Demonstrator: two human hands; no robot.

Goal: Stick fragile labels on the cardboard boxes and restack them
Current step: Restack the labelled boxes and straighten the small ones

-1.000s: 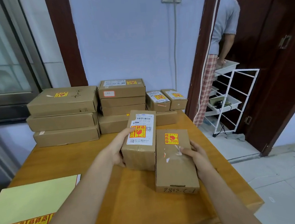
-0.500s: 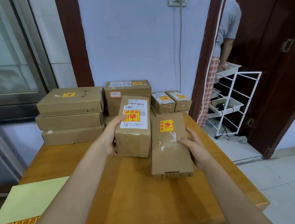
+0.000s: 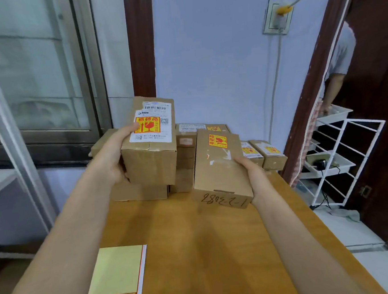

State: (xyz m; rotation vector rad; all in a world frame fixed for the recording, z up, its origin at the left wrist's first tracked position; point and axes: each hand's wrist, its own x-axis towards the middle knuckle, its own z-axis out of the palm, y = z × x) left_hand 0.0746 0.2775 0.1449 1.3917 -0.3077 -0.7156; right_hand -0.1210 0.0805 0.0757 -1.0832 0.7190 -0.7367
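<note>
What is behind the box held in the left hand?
Behind the box with the shipping label, gripped by the left hand, parts of the stacked cardboard boxes show at its edges. The stack's middle and any labels there are covered.

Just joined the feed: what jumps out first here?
Two labelled boxes held in the air: the left hand grips the box with the shipping label, the right hand holds the flatter box beside it. The sticker sheet lies on the near table.

Brown cardboard boxes [image 3: 151, 159] with yellow-and-red fragile labels [image 3: 218, 141], orange-brown wooden table [image 3: 208, 250], pale blue wall [image 3: 208, 53].
</note>
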